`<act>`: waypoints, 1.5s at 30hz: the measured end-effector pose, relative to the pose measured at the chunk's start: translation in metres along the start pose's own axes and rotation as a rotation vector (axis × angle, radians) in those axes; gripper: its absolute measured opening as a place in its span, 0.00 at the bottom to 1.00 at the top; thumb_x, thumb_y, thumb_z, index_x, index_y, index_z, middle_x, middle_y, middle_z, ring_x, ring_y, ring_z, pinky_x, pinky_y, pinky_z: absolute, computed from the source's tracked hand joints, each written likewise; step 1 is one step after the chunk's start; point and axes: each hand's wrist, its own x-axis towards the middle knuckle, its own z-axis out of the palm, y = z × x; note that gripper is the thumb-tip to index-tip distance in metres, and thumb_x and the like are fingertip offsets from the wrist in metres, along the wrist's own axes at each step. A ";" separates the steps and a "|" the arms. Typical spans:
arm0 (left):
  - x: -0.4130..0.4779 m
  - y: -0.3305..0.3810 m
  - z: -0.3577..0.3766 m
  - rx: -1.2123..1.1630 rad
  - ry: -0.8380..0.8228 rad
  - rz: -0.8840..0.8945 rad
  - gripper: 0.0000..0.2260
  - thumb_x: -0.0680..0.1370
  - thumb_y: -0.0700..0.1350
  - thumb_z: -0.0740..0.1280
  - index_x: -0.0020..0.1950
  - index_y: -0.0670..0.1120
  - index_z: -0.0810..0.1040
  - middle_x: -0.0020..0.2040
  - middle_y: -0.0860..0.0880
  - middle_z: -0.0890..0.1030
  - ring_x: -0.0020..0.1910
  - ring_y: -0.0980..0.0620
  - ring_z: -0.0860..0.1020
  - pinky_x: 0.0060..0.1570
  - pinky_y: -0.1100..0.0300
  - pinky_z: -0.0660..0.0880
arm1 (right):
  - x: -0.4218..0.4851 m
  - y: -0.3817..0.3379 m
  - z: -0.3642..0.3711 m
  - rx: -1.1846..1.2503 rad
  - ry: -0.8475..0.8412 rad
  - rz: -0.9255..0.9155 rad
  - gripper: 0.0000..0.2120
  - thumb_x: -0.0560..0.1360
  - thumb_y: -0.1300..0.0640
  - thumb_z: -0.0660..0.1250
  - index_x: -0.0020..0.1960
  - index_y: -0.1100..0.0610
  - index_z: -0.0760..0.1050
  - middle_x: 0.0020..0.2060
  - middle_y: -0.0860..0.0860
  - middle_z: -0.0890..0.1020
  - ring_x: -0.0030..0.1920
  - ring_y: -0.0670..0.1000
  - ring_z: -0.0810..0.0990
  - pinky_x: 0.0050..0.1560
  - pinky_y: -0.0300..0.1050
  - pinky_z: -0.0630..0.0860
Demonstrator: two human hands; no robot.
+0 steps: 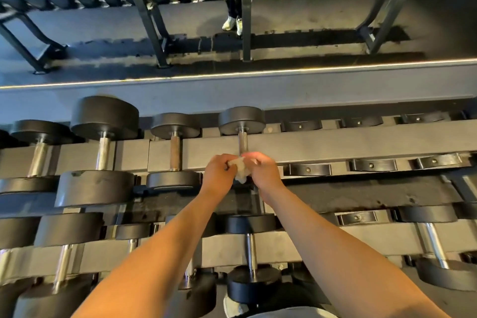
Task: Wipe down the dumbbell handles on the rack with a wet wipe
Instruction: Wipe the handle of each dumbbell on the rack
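The limp, light wet wipe (240, 169) is pinched by both hands, left hand (219, 171) and right hand (262, 171); it is best bunched around the handle (243, 142).

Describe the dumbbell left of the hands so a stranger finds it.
Find the rack's top row. Left of the left hand, holding the wet wipe, lies a small dumbbell. Its handle is dull and brownish; the left neighbour and right neighbour have shiny chrome ones.

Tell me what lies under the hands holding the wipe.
A dumbbell handle passes under the left hand, right hand and wet wipe; its near end is covered.
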 end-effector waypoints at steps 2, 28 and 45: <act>0.017 0.000 0.004 -0.037 0.057 -0.056 0.08 0.79 0.42 0.66 0.51 0.51 0.84 0.49 0.51 0.83 0.47 0.54 0.80 0.48 0.59 0.77 | 0.015 0.003 0.000 -0.037 0.007 -0.004 0.07 0.82 0.57 0.64 0.54 0.49 0.81 0.53 0.48 0.82 0.54 0.48 0.79 0.56 0.45 0.77; 0.137 0.000 0.071 -0.516 0.241 -0.378 0.01 0.81 0.45 0.67 0.51 0.52 0.78 0.49 0.47 0.82 0.50 0.48 0.80 0.53 0.51 0.79 | 0.101 0.032 0.013 -0.336 0.157 -0.054 0.11 0.81 0.55 0.61 0.62 0.45 0.74 0.51 0.43 0.80 0.50 0.45 0.78 0.49 0.43 0.75; 0.137 -0.002 0.070 -0.435 0.195 -0.375 0.05 0.82 0.44 0.64 0.51 0.54 0.78 0.49 0.47 0.83 0.49 0.47 0.81 0.50 0.54 0.79 | 0.112 0.035 0.005 -0.341 0.106 -0.075 0.13 0.81 0.57 0.57 0.56 0.46 0.77 0.45 0.46 0.82 0.46 0.48 0.81 0.47 0.46 0.81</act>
